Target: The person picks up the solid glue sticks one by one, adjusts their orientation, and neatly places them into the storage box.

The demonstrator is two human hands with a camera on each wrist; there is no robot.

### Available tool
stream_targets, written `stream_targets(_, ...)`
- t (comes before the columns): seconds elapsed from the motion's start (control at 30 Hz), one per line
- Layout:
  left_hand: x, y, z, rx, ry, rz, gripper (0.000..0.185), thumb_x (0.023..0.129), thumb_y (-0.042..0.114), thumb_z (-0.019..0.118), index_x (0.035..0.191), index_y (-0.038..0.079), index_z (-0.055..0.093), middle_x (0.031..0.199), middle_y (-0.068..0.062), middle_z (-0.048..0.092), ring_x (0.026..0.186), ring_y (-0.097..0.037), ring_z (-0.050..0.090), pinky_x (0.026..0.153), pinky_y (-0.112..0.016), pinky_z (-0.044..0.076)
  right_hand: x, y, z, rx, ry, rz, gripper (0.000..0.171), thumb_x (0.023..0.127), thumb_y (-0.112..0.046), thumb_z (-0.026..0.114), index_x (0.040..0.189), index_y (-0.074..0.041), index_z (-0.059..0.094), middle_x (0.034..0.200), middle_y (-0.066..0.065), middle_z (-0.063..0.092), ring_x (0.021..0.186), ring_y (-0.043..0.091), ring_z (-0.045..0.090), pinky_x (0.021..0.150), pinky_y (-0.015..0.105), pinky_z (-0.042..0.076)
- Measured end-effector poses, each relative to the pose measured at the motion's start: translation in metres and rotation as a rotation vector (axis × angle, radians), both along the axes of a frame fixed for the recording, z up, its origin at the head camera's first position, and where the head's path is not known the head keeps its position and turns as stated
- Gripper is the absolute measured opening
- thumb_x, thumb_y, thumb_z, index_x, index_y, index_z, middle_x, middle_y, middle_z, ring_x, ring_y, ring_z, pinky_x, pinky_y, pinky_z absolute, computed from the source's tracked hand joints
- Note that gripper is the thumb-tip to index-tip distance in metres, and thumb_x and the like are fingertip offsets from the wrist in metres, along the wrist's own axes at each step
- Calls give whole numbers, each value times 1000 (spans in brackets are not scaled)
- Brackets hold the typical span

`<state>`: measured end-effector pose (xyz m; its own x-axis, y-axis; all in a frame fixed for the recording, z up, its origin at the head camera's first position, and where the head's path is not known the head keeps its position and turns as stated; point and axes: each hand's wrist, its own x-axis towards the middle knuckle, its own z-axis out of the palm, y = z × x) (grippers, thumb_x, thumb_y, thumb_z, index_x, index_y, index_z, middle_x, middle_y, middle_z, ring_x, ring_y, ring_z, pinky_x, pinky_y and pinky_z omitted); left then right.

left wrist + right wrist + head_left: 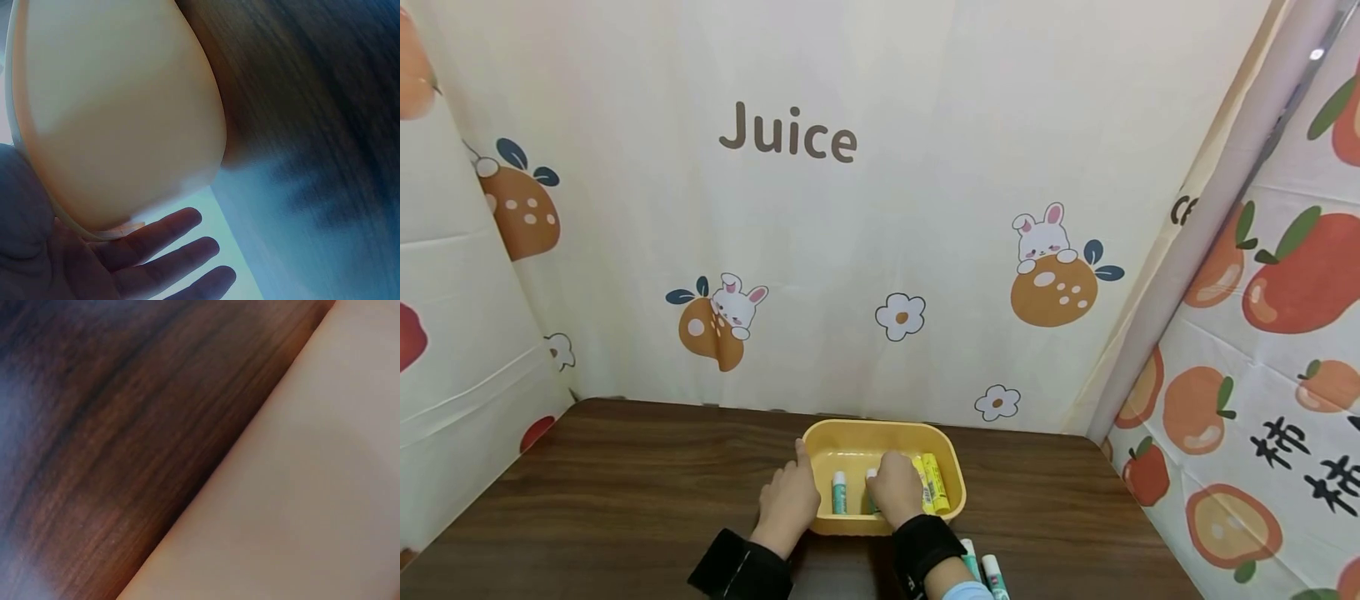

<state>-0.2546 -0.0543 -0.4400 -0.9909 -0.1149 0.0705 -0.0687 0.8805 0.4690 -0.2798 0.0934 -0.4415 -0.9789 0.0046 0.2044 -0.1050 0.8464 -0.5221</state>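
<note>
A yellow plastic basket (880,523) stands on the table in the head view. My left hand (786,500) holds its left rim, thumb over the edge; in the left wrist view several fingers (162,234) stretch out along the outer side. Inside the basket, my right hand (897,487) grips a glue stick (872,474) with a white cap, mostly hidden behind the fingers. One teal glue stick (839,493) with a white cap lies to its left. Yellow glue sticks (936,483) lie side by side at the basket's right end.
Two more teal, white-capped glue sticks (995,575) lie on the dark wooden table (625,492) by the right forearm. A printed curtain (880,208) hangs behind the table. The right wrist view shows only the table and the basket's outer wall (300,487).
</note>
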Motion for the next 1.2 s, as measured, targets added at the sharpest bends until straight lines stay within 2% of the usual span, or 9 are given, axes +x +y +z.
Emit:
stream_targets(0.17, 0, 0, 2, -4, -11, -3, 64, 87, 5, 55, 142, -10, 27, 103, -24, 61, 89, -36, 58, 76, -52, 47, 3, 8, 6, 20, 27, -12, 50, 78, -8, 64, 44, -17, 28, 45, -9, 20, 40, 9, 25, 40, 23, 19)
stream_targets(0.23, 1, 1, 3, -7, -19, -9, 65, 87, 5, 55, 143, -10, 26, 103, -24, 61, 89, -36, 58, 76, -51, 47, 6, 16, 12, 25, 42, -29, 45, 78, -10, 63, 43, -16, 35, 44, -8, 26, 40, 10, 28, 40, 24, 21)
stream_targets(0.27, 1, 1, 4, -7, -22, -12, 65, 87, 5, 55, 142, -10, 26, 103, -24, 61, 89, -36, 58, 76, -51, 47, 8, 22, 15, 33, 57, -40, 40, 78, -12, 64, 45, -15, 42, 45, -8, 34, 42, 10, 33, 40, 24, 24)
stream_targets(0.4, 1, 0, 5, -11, -24, -17, 66, 87, 6, 56, 143, -10, 25, 103, -24, 61, 89, -36, 58, 75, -51, 47, 16, 50, 29, 61, 102, -83, 12, 77, -17, 66, 67, -10, 68, 66, 0, 63, 57, 14, 55, 48, 29, 40)
stream_targets(0.5, 0, -1, 4, -14, -28, -11, 67, 87, 7, 57, 143, -10, 25, 105, -25, 60, 90, -37, 58, 76, -52, 47, 25, 72, 35, 60, 90, -119, 14, 78, -19, 66, 83, -7, 72, 78, 4, 66, 66, 16, 59, 54, 31, 45)
stream_targets(0.7, 0, -2, 6, -18, -42, -8, 65, 87, 6, 54, 143, -11, 24, 105, -25, 60, 91, -36, 58, 75, -51, 48, 51, 120, 30, 32, -53, -182, 15, 80, -20, 66, 87, -7, 71, 78, 2, 63, 69, 14, 57, 56, 31, 44)
stream_targets(0.87, 1, -2, 9, -24, -48, -11, 66, 88, 7, 55, 143, -11, 24, 104, -26, 60, 91, -37, 58, 74, -50, 48, 70, 148, 17, 27, -220, -171, 17, 81, -21, 67, 87, -5, 70, 76, 0, 66, 68, 16, 61, 59, 36, 48)
stream_targets(1.07, 0, -3, 8, -10, -73, -9, 67, 87, 7, 57, 143, -10, 23, 109, -27, 59, 94, -38, 58, 80, -53, 47, 79, 161, 5, 53, -409, -142, 27, 82, -27, 68, 88, -1, 69, 80, 6, 67, 73, 22, 62, 64, 42, 50)
stream_targets(1.2, -1, -3, 5, -2, -81, -8, 67, 87, 6, 56, 143, -10, 23, 110, -28, 58, 95, -39, 57, 81, -53, 47, 82, 164, 0, 55, -454, -131, 23, 81, -25, 69, 83, -2, 70, 76, 5, 67, 69, 21, 62, 62, 41, 50)
